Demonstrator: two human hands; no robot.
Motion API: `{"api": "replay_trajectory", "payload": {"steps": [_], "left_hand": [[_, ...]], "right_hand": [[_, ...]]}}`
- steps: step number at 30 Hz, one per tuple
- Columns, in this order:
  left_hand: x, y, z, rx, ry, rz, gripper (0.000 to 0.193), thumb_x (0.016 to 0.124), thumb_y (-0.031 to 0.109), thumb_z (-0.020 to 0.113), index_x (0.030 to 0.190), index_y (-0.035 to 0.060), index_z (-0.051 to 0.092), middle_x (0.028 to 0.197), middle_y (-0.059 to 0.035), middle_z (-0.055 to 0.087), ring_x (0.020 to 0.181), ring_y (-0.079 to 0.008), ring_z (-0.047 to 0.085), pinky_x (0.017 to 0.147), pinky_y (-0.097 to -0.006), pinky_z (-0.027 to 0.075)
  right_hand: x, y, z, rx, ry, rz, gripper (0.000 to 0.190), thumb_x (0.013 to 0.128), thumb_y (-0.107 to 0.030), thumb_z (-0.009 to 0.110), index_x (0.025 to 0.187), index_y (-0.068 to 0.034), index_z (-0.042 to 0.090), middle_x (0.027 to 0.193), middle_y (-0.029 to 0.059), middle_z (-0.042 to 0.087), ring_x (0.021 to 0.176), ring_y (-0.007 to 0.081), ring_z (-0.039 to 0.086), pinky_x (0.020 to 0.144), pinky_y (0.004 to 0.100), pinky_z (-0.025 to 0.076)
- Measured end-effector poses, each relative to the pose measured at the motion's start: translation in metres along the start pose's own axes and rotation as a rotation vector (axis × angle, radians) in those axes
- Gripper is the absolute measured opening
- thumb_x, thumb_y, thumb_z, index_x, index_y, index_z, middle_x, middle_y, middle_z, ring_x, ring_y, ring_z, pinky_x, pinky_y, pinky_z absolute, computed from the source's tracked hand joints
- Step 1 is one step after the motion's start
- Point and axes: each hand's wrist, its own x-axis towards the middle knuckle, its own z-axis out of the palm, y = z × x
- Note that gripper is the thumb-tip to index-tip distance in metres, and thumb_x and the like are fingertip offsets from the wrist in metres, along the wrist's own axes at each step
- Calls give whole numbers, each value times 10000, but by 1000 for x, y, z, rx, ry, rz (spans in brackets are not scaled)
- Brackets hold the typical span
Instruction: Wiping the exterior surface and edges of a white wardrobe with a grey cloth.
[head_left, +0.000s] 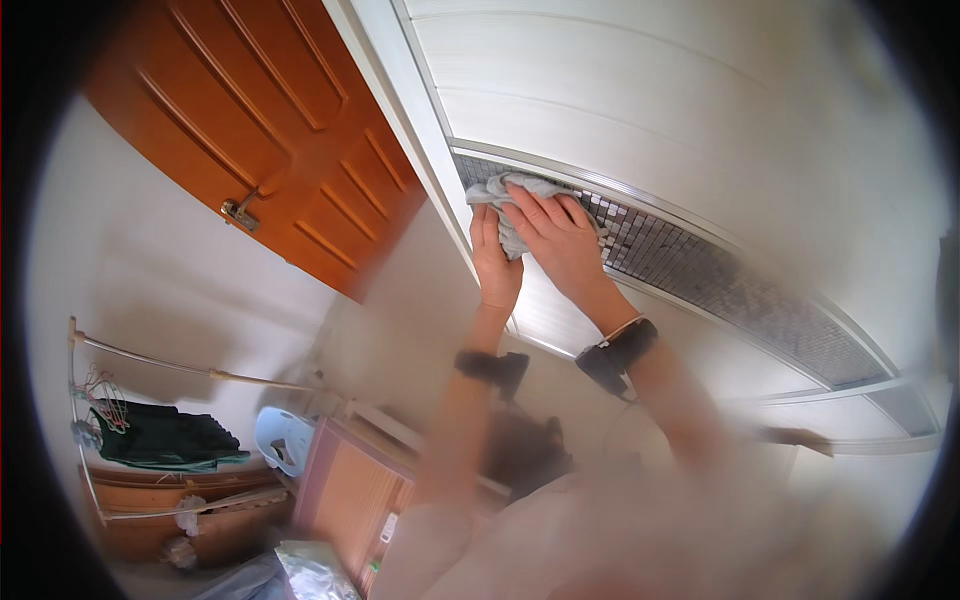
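Note:
A crumpled grey cloth (512, 238) lies bunched under both hands against a mosaic strip (675, 262) of small mirror-like tiles, set in a white wardrobe front (600, 75). My left hand (495, 259) grips the cloth's lower left part, fingers pointing up. My right hand (553, 232) presses on the cloth from above, its fingers spread over it, close beside the left hand. Both wrists carry black bands. The cloth covers part of the strip near its left end.
An orange-brown wooden door (285, 135) with a metal handle (241, 211) stands at upper left. Below it are a metal clothes rack (150, 351) with hangers and dark cloth (161, 435), a light-blue plastic item (281, 439), a bed-like wooden surface (352, 495) and a cardboard box (240, 529).

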Motion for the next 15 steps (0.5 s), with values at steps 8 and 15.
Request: {"api": "replay_trajectory", "payload": {"steps": [8,15], "left_hand": [[-54,-31,9,50,-218,-116,619,716,-147,616,1302,-17,468,1333,-246,495,1234,-442,472,1030,-452,430],[-34,-65,-5,126,-166,105,635,673,-164,598,1283,-43,469,1283,-238,521,1184,-445,489,1001,-494,430]], "right_hand": [[-65,-7,32,37,-173,26,323,831,-144,597,1146,-84,639,1341,40,582,1187,192,539,971,356,431],[-64,-30,66,12,-228,124,316,827,-135,593,1130,-49,626,1223,93,614,1105,232,559,923,373,441]]}}
